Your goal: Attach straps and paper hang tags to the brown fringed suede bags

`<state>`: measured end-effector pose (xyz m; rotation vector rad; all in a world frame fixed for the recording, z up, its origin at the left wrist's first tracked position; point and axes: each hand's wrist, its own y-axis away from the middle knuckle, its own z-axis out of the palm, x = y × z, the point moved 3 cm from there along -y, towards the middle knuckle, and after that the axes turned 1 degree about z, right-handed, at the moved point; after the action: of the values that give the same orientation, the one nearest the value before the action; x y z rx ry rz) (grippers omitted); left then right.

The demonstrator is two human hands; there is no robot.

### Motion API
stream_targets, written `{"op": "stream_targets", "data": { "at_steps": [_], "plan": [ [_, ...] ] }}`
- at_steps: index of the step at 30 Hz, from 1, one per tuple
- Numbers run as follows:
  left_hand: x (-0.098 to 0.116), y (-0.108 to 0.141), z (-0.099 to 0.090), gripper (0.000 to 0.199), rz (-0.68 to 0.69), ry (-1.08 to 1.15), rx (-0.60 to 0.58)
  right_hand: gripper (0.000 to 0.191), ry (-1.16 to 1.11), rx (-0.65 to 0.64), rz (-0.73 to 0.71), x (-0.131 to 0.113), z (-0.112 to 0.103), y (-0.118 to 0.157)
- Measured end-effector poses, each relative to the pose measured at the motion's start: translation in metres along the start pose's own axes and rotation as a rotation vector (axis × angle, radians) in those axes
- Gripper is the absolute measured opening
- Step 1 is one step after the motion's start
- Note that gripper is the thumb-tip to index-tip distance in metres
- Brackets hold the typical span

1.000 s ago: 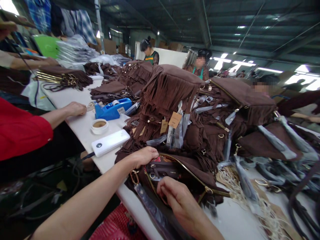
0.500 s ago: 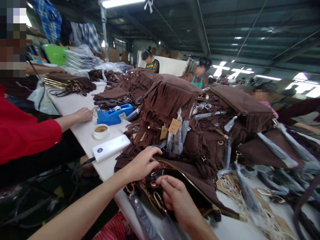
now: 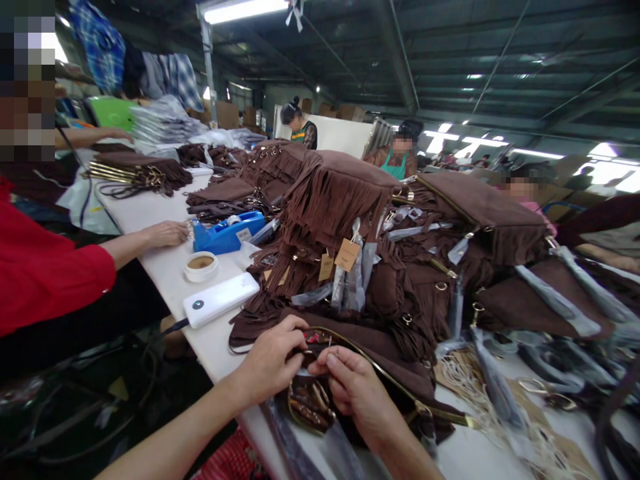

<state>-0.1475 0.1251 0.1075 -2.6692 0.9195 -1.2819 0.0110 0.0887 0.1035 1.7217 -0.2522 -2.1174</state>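
A dark brown suede handbag (image 3: 400, 373) lies in front of me at the table's near edge, its gold zipper open and a patterned lining (image 3: 313, 397) showing. My left hand (image 3: 275, 357) is closed on the left end of the bag's opening, fingertips partly over the rim. Over the opening my right hand (image 3: 355, 390) pinches thumb against forefinger; what lies between them is too small to make out. The two hands' fingertips almost meet. A plastic-wrapped strap (image 3: 345, 450) hangs below the right hand.
Fringed brown bags (image 3: 345, 187) are heaped beyond my hands, with a paper tag (image 3: 347, 255). At left are a white power bank (image 3: 223, 301), a tape roll (image 3: 201, 267) and a blue tape dispenser (image 3: 230, 232). A red-sleeved co-worker's hand (image 3: 167, 235) rests beside the dispenser. White strings (image 3: 475, 377) lie right.
My left hand has moved down and left, from above the opening to its rim, its fingers more curled. My right hand stays pinched nearly in place. The bag's near side has shifted, showing more lining.
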Motion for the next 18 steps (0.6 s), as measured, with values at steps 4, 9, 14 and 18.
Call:
{"op": "stream_targets", "data": {
  "at_steps": [4, 9, 14, 18],
  "plan": [
    [-0.002, -0.001, 0.0, 0.018, -0.022, 0.078, 0.063, 0.046, 0.207, -0.129, 0.068, -0.002, 0.003, 0.012],
    [-0.006, 0.003, 0.003, 0.019, -0.033, 0.126, 0.097, 0.039, 0.228, -0.152, 0.148, 0.005, 0.013, 0.008],
    [-0.003, 0.008, 0.001, 0.022, -0.031, 0.159, 0.074, 0.037, 0.217, -0.102, 0.111, 0.007, 0.016, -0.005],
    [0.004, 0.007, -0.002, 0.023, -0.082, 0.229, 0.014, 0.039, 0.21, -0.097, 0.067, 0.009, 0.017, -0.007]
  ]
}}
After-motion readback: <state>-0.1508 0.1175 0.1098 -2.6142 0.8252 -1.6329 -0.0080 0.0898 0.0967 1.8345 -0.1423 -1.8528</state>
